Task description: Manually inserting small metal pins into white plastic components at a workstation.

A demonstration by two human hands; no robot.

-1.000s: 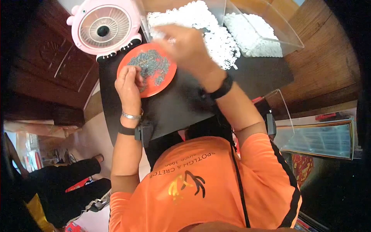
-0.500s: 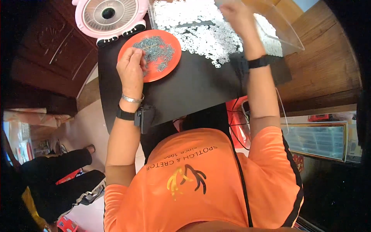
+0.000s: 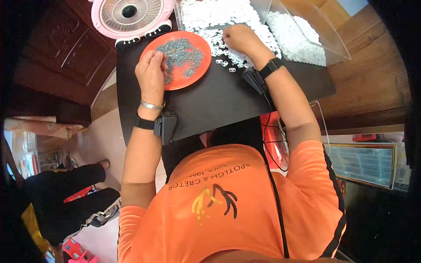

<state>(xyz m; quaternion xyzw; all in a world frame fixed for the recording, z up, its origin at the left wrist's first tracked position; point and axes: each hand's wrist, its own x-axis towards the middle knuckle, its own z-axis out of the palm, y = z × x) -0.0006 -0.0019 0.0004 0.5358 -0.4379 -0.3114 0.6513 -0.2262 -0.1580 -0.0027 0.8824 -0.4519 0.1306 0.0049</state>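
My left hand (image 3: 150, 73) hovers at the left side of a round red plate (image 3: 205, 66). Its fingers are curled together, and whatever they pinch is hidden. Small grey metal screws (image 3: 179, 53) are heaped on the plate, with a thin yellowish strip among them. Over a spread of small white plastic pieces with holes (image 3: 239, 57), my right hand (image 3: 246, 40) is lowered with its fingers bent in. Its fingertips are at the pieces; I cannot make out what is in them.
A pink fan (image 3: 131, 19) stands beyond the plate at the far left. Clear-walled bins (image 3: 335, 46) with more white pieces line the back right. The black table (image 3: 210, 98) has its front edge near my body. A cable (image 3: 268, 105) hangs from my right wrist device.
My right hand has come down and left from above the bin onto the loose white pieces. My left hand stays by the plate; the whole view has shifted slightly.
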